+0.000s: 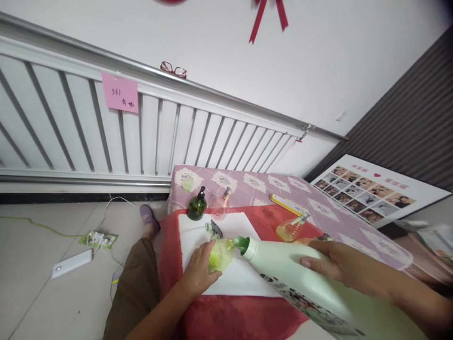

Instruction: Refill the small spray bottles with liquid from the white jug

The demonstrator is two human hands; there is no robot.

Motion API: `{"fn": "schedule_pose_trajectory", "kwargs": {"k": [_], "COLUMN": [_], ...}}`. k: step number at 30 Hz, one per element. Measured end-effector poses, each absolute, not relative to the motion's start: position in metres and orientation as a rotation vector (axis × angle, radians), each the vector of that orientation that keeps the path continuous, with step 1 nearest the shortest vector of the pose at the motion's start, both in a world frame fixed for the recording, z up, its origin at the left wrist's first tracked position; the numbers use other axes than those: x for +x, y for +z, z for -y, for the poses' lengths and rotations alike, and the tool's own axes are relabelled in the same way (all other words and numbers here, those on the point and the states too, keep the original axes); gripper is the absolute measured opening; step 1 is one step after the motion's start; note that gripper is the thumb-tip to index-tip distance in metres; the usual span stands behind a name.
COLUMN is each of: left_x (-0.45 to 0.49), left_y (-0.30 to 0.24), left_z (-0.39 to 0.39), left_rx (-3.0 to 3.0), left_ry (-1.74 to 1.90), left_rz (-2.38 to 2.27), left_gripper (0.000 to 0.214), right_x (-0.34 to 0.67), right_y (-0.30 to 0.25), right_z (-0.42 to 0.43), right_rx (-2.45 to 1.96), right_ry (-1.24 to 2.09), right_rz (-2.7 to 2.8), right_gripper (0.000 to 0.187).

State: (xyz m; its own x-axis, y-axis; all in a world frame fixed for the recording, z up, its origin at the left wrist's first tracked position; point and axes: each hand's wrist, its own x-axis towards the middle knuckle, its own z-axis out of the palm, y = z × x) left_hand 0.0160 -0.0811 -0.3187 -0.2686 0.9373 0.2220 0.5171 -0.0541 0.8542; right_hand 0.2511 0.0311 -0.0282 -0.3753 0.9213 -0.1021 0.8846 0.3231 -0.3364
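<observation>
Left hand (200, 275) is wrapped around a small clear yellow-green bottle (220, 255), holding it upright on the white mat (193, 236) near the front left of the bench (318, 198). Right hand (329, 264) grips the side of a big pale green jug (283, 271), tipped over so its green spout sits right at the little bottle's mouth. A loose spray top (214, 229) lies just behind. Further back, a dark green pump bottle (197, 205) and a pink bottle (221, 205) stand at the mat's far edge, with an orange spray bottle (290, 229) off to the right, close to the jug. The red cloth (230, 316) hangs over the near edge. Most open room is the back half of the bench, apart from a yellow box (286, 204).
</observation>
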Motion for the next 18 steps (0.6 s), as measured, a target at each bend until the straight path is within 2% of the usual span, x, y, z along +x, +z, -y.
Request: {"fn": "schedule_pose_trajectory", "kwargs": {"k": [3,18], "left_x": [0.016,0.015], "left_y": [-0.319,-0.320], "left_z": [0.081,0.081], "left_rx": [1.553,1.562], "left_ry": [1.269,1.235], "left_rz": [-1.780,-1.779], "left_gripper": [0.086,0.087], "right_x": [0.249,0.232], "right_y": [-0.024,-0.002], "right_z": [-0.031,-0.023], "right_rx": [-1.722,-1.722], "right_ry": [0.700,0.631], "right_rz": [2.814,2.998], "right_gripper": [0.043,0.048]}}
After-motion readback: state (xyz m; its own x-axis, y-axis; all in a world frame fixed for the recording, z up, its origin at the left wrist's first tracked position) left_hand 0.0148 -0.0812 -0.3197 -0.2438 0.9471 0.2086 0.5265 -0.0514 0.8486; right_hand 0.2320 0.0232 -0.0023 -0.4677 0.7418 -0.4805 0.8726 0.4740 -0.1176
